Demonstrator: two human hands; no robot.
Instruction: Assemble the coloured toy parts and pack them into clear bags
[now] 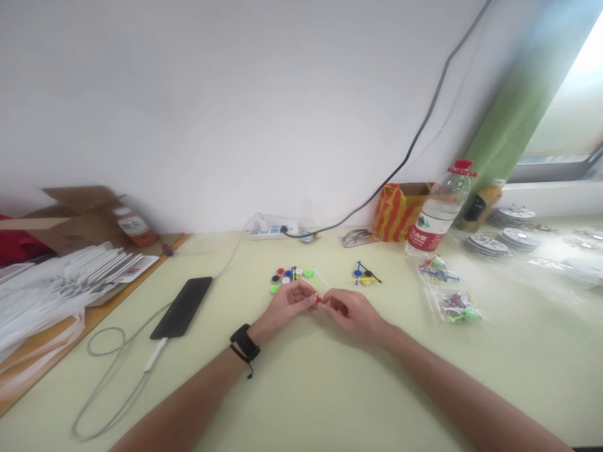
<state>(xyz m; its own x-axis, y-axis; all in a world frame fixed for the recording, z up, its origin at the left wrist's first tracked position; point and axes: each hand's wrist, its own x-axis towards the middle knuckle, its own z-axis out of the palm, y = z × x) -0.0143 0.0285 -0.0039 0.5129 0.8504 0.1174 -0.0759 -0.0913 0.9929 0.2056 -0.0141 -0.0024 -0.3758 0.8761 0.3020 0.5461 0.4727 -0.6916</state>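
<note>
Your left hand (288,306) pinches a red bit (318,300). Your right hand (355,314) curls close by it; I can't tell if it pinches anything.

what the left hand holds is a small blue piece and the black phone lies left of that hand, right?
The colour is wrong: the head view shows the left hand holding a small red piece. The black phone does lie left of that hand.

Our left hand (289,306) and right hand (354,315) are bare; our left wrist (255,333) wears a broad black watch (245,342) and a thin black cord bracelet (239,354).
</note>
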